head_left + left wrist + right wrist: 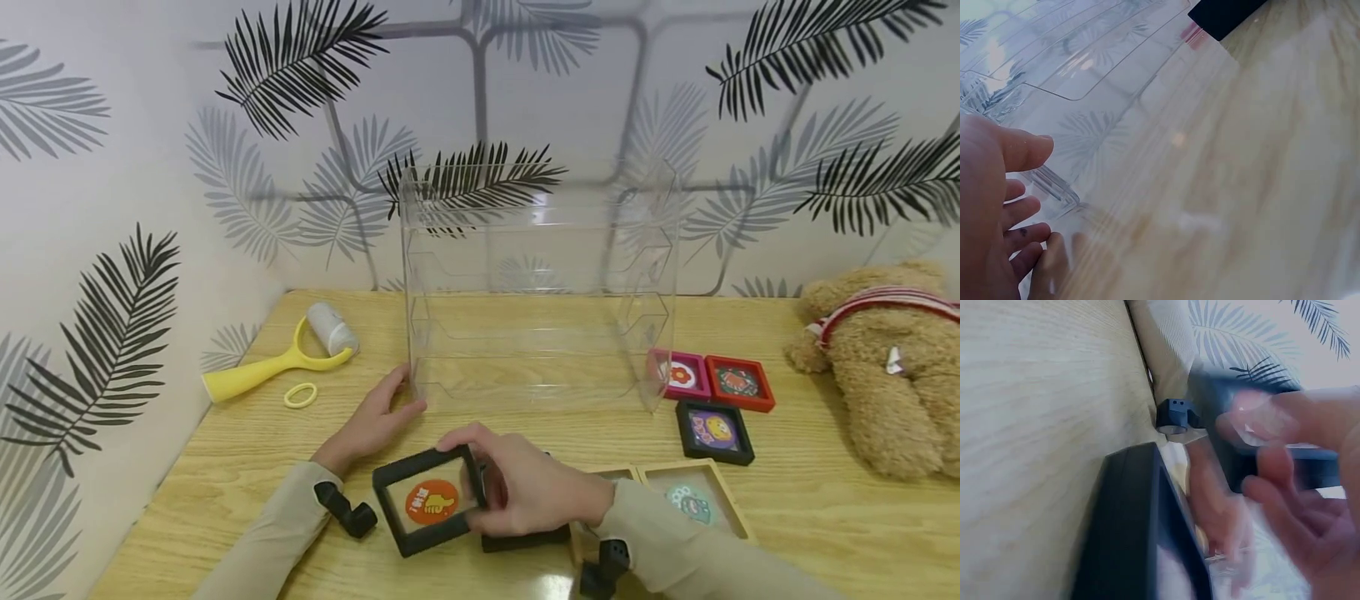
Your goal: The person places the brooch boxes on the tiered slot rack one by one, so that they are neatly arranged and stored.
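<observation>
My right hand [536, 487] pinches a black-edged display frame [390, 492] by its right side, holding it tilted above the table. The frame has a clear window with an orange round thumbs-up picture inside. In the right wrist view, thumb and fingers grip this same frame [1232, 459], blurred. My left hand [378, 421] rests by the lower left corner of a clear acrylic rack [536, 392], its thumb and fingers spread about that corner. In the left wrist view, the left fingers [1025, 212] lie relaxed beside the rack's corner.
Beneath my right hand lies another black frame [525, 540], partly hidden, beside wooden-edged frames [731, 500]. Right of the rack lie a pink frame [705, 379], a red frame [761, 392] and a black one [742, 446]. A teddy bear [885, 375] and a yellow slingshot-shaped handle [255, 375] flank them.
</observation>
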Demonstrator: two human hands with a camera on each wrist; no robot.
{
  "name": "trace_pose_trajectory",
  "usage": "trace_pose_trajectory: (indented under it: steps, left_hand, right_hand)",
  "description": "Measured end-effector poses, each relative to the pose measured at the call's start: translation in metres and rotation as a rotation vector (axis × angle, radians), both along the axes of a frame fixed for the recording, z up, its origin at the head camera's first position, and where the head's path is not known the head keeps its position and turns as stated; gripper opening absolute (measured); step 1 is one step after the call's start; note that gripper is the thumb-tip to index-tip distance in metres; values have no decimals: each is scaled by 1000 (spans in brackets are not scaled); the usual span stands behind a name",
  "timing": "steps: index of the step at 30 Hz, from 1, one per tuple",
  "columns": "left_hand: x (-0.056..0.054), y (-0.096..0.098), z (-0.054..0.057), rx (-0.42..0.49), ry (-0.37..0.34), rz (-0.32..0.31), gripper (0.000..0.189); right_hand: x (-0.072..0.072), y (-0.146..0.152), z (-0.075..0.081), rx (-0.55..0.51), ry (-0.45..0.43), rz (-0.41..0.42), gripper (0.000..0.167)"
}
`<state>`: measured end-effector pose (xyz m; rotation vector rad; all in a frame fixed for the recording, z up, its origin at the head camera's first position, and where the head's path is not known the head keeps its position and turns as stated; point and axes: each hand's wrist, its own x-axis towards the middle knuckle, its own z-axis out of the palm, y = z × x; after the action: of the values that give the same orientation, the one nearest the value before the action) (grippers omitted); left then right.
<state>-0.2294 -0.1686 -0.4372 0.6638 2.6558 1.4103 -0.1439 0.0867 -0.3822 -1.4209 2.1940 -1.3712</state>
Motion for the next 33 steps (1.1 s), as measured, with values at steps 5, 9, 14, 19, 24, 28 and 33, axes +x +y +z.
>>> trace_pose_trajectory:
  steps: [5, 9, 14, 19, 24, 28, 33]
  left_hand:
    - [0, 0, -2, 4, -35, -18, 59]
    - [0, -1, -3, 1, -21, -13, 57]
    - [0, -2, -3, -4, -2, -1, 56]
    - [1, -3, -4, 10, 0, -1, 57]
    - [4, -1, 1, 14, 1, 2, 58]
    - [10, 2, 14, 19, -1, -2, 57]
    - [1, 0, 1, 21, 26, -6, 57]
  right_hand:
    - [-13, 2, 0, -149, 2, -131, 34]
    - [-33, 6, 20, -233, 16, -219, 23]
    - [-68, 16, 70, -197, 67, -359, 18]
    - [-104, 26, 126, -168, 104, -455, 17]
    - [-143, 37, 169, -277, 215, -525, 19]
    - [-169, 44, 187, -305, 233, -596, 19]
    - [-191, 47, 196, -226, 204, -701, 23]
